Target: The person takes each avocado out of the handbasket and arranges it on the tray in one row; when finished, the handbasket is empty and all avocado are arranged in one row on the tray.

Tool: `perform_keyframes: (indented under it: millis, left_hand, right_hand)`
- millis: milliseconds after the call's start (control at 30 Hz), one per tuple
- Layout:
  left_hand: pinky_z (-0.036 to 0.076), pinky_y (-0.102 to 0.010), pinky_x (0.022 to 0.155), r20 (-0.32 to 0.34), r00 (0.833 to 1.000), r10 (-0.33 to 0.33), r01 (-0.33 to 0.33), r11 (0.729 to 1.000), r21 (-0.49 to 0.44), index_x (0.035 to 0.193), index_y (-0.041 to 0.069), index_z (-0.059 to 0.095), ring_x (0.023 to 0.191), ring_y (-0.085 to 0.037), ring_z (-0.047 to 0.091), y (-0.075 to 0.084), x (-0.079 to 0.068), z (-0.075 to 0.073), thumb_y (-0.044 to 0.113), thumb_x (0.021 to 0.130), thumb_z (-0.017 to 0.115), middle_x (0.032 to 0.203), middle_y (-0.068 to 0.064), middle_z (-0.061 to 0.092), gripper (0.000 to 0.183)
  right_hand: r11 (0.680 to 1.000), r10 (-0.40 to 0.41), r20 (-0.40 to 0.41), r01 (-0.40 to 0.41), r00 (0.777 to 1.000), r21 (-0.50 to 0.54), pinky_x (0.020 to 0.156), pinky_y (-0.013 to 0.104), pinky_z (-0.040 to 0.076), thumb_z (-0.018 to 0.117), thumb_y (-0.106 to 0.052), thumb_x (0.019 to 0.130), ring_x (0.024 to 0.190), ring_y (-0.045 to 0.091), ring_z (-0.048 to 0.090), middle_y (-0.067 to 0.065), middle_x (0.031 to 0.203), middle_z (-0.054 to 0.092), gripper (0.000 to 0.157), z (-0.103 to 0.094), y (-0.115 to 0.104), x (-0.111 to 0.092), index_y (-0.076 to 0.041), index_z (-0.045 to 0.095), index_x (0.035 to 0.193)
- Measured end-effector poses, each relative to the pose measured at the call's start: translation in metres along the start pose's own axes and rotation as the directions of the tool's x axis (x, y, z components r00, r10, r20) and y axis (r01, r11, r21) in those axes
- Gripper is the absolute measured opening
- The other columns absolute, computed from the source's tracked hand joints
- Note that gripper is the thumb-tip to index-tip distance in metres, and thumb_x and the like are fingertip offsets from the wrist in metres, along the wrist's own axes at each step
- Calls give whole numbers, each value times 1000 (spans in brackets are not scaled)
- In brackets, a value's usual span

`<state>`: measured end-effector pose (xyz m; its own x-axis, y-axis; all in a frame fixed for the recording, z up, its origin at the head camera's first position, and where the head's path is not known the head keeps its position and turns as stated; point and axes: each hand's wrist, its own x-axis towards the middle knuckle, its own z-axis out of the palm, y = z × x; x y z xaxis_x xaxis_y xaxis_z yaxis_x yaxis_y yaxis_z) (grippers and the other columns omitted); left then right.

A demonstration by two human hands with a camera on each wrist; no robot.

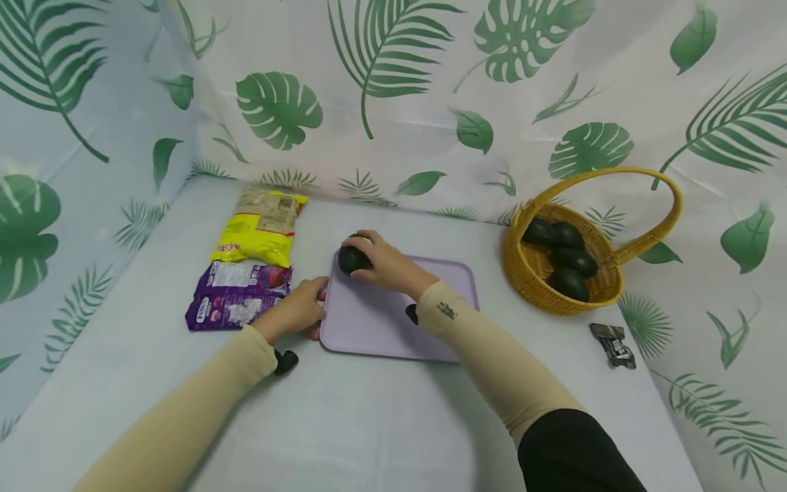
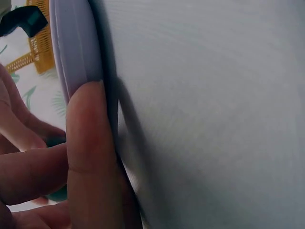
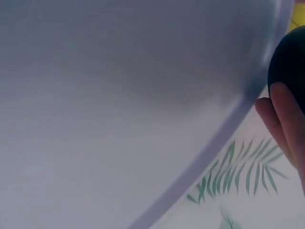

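A lilac tray lies on the white table. My right hand grips a dark green avocado from above, over the tray's far left corner. In the right wrist view the avocado shows at the right edge, with fingers curled against it. At the tray's left rim, my left hand holds the edge. The left wrist view has one finger along the outer side of the tray's rim, other fingers bent beside it.
A wicker basket with a tall handle holds several avocados at the right. Near it lies a crumpled dark wrapper. Left of the tray are a yellow bag and a purple package. Leaf-printed cloth stands behind.
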<state>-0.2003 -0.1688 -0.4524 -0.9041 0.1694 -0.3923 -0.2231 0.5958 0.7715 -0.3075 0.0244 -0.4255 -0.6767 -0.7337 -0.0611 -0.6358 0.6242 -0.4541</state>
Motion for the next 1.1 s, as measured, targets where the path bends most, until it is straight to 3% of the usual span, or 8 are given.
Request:
perform_keyframes:
  millis: [100, 300, 600, 767, 1100]
  left_hand:
    - [59, -31, 55, 0, 1000, -8, 8, 999, -36, 156, 1, 22, 80, -29, 59, -2, 1, 0, -4, 89, 55, 130, -24, 42, 75]
    - [59, -31, 52, -10, 1000, 2, -2, 998, -62, 155, 0, 22, 71, -25, 58, 0, 1, -1, -8, 86, 53, 129, -25, 42, 76]
    - [59, -32, 53, 0, 1000, -10, 10, 997, -78, 156, 1, 22, 69, -25, 59, -1, 1, 0, -8, 87, 54, 128, -25, 42, 76]
    - [59, -32, 54, 8, 1000, -19, 20, 997, -80, 156, 2, 22, 69, -25, 59, 0, 2, 1, -7, 87, 54, 128, -24, 42, 77]
    - [59, -32, 54, 26, 999, -23, 26, 995, -93, 157, 2, 19, 67, -24, 59, -2, 2, -1, -6, 89, 52, 134, -25, 41, 76]
  right_hand:
    - [999, -28, 4, 28, 1000, -24, 107, 50, 44, 70, -26, 93, 131, 37, 48, 14, 157, 25, 59, 8, -2, 12, -24, 44, 146]
    - [997, -52, -30, 51, 998, -51, 101, 47, 49, 70, -24, 92, 121, 33, 57, 13, 159, 23, 63, 14, 1, 18, -24, 42, 149]
    - [998, 10, -29, -12, 1000, -60, 105, 51, 46, 74, -33, 89, 129, 37, 50, 10, 162, 18, 82, 16, 2, 13, -29, 28, 156]
    - [998, 23, -36, -25, 999, -65, 108, 52, 43, 75, -36, 87, 133, 40, 46, 12, 162, 19, 84, 14, 3, 10, -29, 28, 156]
    - [999, 26, -87, -29, 996, -38, 105, 52, 45, 77, -39, 85, 126, 40, 53, 9, 161, 22, 84, 1, 3, -2, -31, 30, 155]
